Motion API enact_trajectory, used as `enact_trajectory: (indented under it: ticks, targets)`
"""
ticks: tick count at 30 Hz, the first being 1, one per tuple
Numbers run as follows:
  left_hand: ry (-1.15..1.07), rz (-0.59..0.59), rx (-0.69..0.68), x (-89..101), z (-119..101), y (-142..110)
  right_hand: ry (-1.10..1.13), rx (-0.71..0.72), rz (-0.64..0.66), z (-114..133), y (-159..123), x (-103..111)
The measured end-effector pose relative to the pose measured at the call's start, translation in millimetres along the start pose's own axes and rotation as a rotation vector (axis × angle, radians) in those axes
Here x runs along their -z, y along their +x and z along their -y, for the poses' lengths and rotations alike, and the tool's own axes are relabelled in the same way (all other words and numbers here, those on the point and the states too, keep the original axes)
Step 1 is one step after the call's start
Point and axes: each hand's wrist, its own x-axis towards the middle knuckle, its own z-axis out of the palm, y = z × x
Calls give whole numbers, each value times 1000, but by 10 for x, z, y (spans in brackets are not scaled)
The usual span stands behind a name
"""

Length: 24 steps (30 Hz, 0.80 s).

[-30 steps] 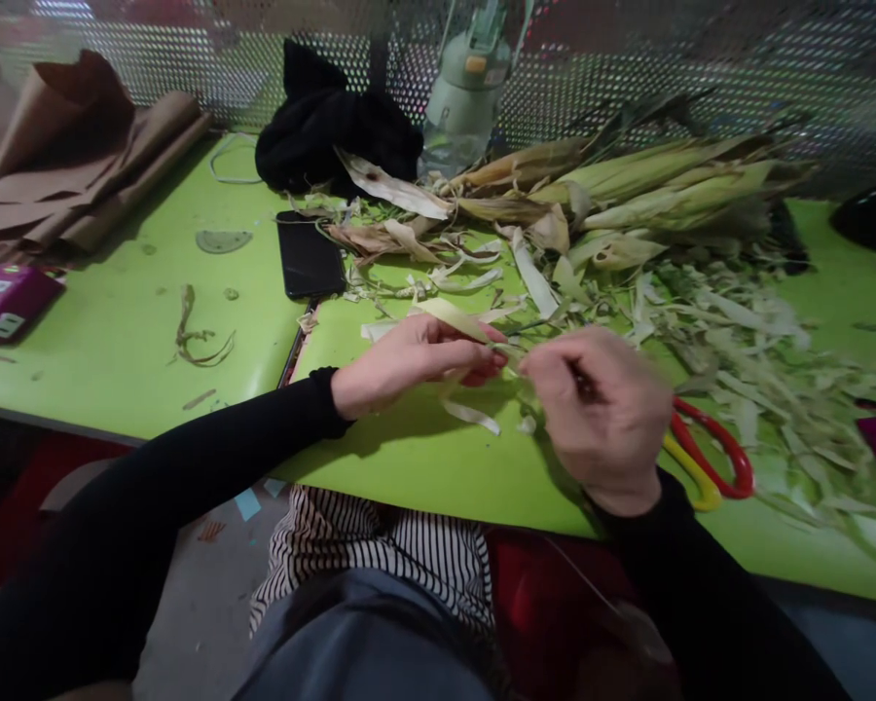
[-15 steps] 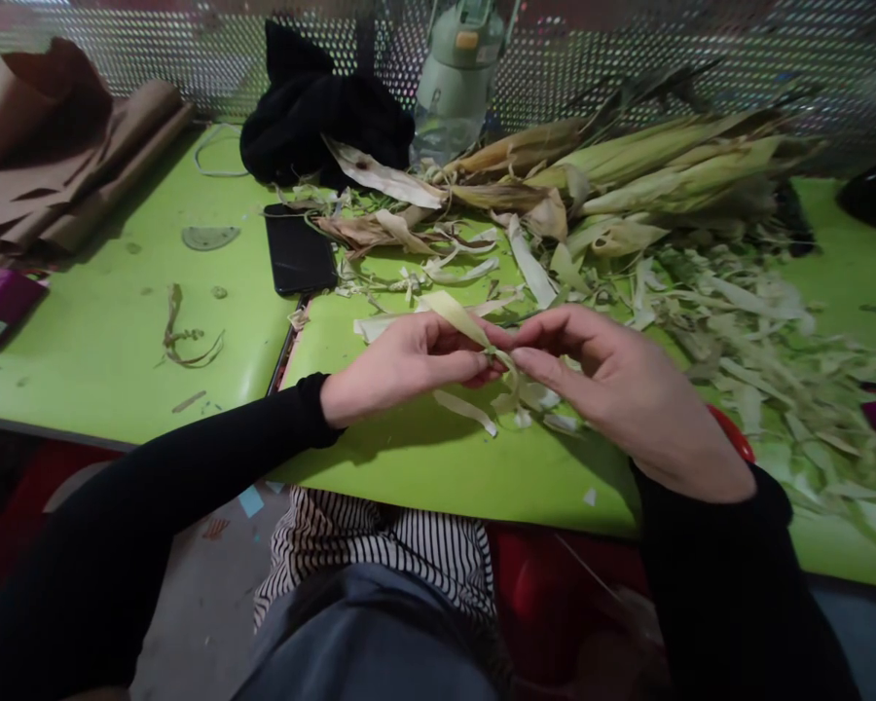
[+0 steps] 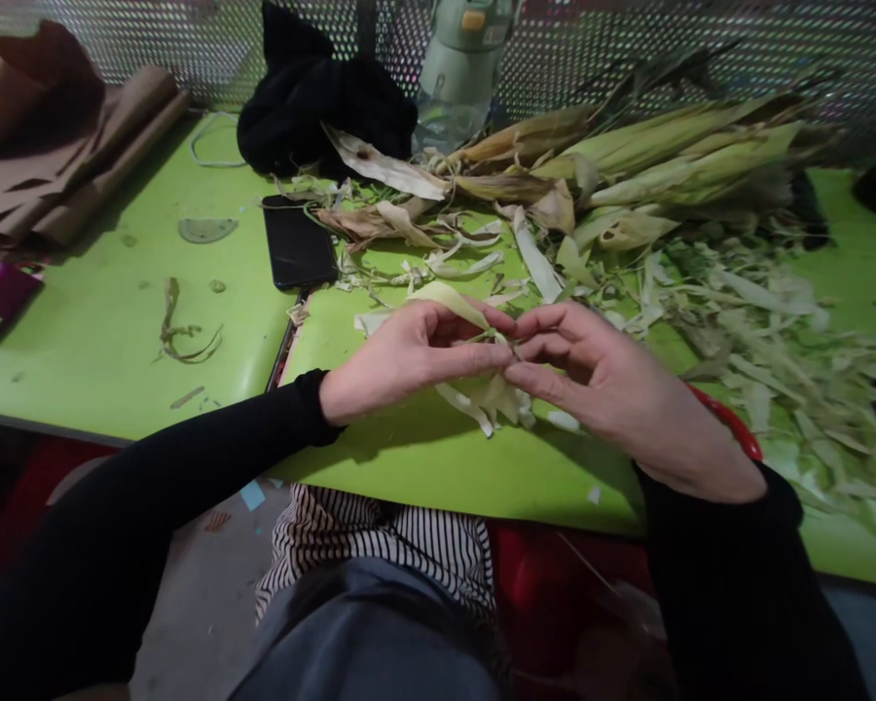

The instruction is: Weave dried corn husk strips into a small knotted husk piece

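Over the green table (image 3: 380, 462), my left hand (image 3: 419, 355) pinches a pale corn husk strip (image 3: 449, 297) between thumb and fingers. The strip curves up over the left fingers and runs toward the right fingertips. My right hand (image 3: 591, 375) meets it there, its thumb and fingertips closed on the same strip. The exact grip point is partly hidden by the fingers. Below the hands, pale husk pieces (image 3: 507, 399) hang or lie; I cannot tell which are joined to the strip. Something red (image 3: 730, 421) lies partly behind my right wrist.
Corn husks (image 3: 672, 161) are heaped at the back, with shredded husk (image 3: 788, 360) spread on the right. A phone (image 3: 299, 243), black cloth (image 3: 328, 112) and bottle (image 3: 459, 73) stand or lie behind. Brown paper (image 3: 58, 146) and a protractor (image 3: 208, 229) are at left.
My left thumb has slid right along the strip, closer to the right fingers. The strip's loose end now bends over the left hand. The camera view has shifted slightly.
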Motion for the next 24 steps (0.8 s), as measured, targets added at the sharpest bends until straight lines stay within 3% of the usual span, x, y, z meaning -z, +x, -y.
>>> enact_trajectory:
  ticks: [8, 17, 20, 24]
  targets:
    - [55, 17, 17, -5, 2, -7, -47, 48, -152, 75, -25, 4]
    - [126, 12, 59, -40, -10, -25, -135, 105, -165, 38, -20, -5]
    - [123, 19, 60, -51, -31, -32, -166, 141, -114, 37, -11, -10]
    - [81, 48, 61, -41, -10, -15, -95, 85, -116, 37, -11, -13]
